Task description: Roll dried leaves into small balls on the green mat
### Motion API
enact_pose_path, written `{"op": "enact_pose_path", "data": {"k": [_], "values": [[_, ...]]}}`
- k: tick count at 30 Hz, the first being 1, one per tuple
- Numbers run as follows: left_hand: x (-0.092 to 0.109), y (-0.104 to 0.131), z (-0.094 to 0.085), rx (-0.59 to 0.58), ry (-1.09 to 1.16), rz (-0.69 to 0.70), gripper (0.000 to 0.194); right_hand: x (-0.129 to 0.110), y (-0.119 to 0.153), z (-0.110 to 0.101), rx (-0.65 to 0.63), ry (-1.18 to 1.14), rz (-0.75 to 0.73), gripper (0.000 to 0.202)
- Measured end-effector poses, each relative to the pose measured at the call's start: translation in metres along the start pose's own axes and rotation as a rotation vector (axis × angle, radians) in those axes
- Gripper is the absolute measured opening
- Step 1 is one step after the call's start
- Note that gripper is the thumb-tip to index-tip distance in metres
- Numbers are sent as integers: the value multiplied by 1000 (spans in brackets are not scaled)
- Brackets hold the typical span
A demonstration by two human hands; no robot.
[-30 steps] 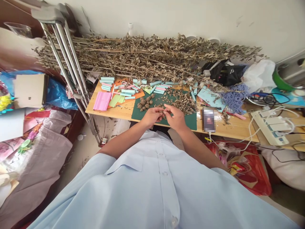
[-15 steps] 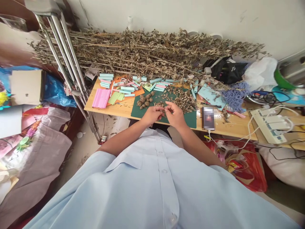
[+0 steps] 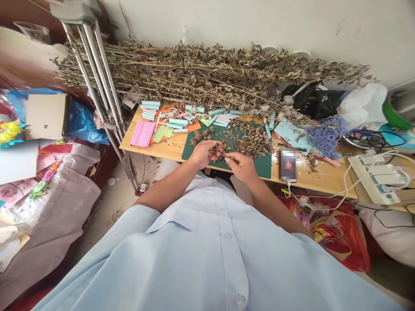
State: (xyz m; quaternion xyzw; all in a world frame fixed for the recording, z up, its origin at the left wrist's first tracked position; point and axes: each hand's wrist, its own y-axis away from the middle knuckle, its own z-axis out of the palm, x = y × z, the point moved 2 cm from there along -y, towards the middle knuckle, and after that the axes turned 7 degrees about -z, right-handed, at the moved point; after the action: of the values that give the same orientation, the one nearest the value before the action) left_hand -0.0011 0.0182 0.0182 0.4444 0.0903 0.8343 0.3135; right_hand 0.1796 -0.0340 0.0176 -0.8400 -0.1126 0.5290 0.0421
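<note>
My left hand (image 3: 206,153) is cupped over the near edge of the green cutting mat (image 3: 266,167), its fingers curled round some dried leaves (image 3: 215,149). Close beside it, my right hand (image 3: 240,166) pinches a bit of dried leaf at the edge of that bunch. Several brown balls of dried leaf (image 3: 196,137) sit on the mat just beyond my left hand. Past my right hand lies a loose heap of dried leaves (image 3: 254,141).
Bundles of dried leafy stalks (image 3: 201,73) line the back of the table. Rolled paper tubes (image 3: 178,122) and pink paper (image 3: 142,133) lie left. At right are a phone (image 3: 287,166), purple cord (image 3: 328,136) and a power strip (image 3: 372,179). A metal crutch (image 3: 97,77) stands left.
My hands have parted slightly. The left has turned palm up around the leaves, and the right has drawn back to the right and down. The whole view has shifted a little.
</note>
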Motion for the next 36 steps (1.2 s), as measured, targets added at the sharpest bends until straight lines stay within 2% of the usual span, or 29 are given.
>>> {"op": "enact_pose_path", "data": {"k": [2,4,9,11,20,30,36], "values": [[0,1,2,-10,-27,-20,23,1,-5,1,130,-22,26,26],[-2,1,6,-21,-75,-26,24,0,-13,2,188,-51,15,26],[-6,3,15,-86,-195,-17,26,-6,-28,9,93,-126,-2,27],[-6,2,16,-99,-219,-14,24,-5,-30,12,97,-141,17,29],[-6,-13,5,77,-269,-11,16,8,-38,20,234,-44,-60,28],[-3,-16,4,112,-200,-18,13,10,-38,23,297,-8,-19,30],[-2,-18,2,144,-152,6,15,20,-41,21,364,-30,0,28]]}}
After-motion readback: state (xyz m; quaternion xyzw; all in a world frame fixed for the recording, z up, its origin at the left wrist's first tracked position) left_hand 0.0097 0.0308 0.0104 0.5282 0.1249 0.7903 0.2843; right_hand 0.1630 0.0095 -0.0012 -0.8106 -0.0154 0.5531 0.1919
